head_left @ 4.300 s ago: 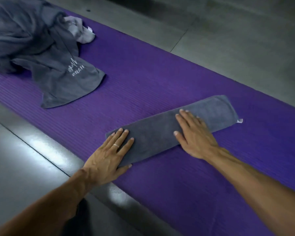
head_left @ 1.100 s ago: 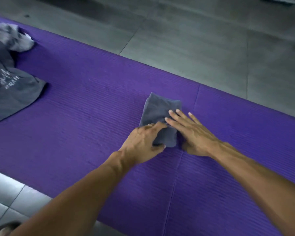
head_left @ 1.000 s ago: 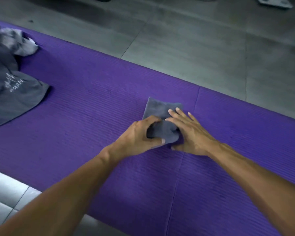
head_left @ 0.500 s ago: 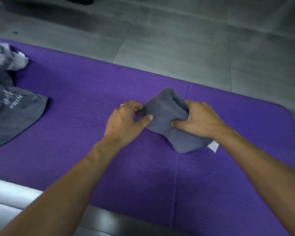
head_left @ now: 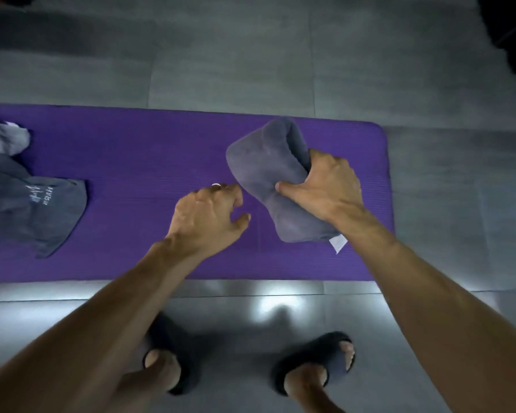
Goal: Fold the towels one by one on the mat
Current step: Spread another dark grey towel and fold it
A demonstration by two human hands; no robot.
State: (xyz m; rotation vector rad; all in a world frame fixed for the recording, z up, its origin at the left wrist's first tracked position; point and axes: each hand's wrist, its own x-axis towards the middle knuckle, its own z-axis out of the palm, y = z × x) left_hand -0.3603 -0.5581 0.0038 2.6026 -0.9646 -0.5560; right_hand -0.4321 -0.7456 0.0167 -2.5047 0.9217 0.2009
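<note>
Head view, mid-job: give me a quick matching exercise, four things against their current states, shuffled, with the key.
Things:
1. folded towel
2. left hand
3. towel pile
4. slippers

States:
A. unfolded heap at the left end of the mat
B. on the person's feet, on the grey floor in front of the mat
C. fingers loosely curled, holding nothing, beside the folded towel
D. held in the right hand's grip, above the mat's right end

Pairs: 1-D, 2-C, 3-A, 4-B

plush matt cloth towel point(head_left: 265, 171), ribbed foam mat point(head_left: 149, 150), glossy tiled floor point(head_left: 251, 55)
</note>
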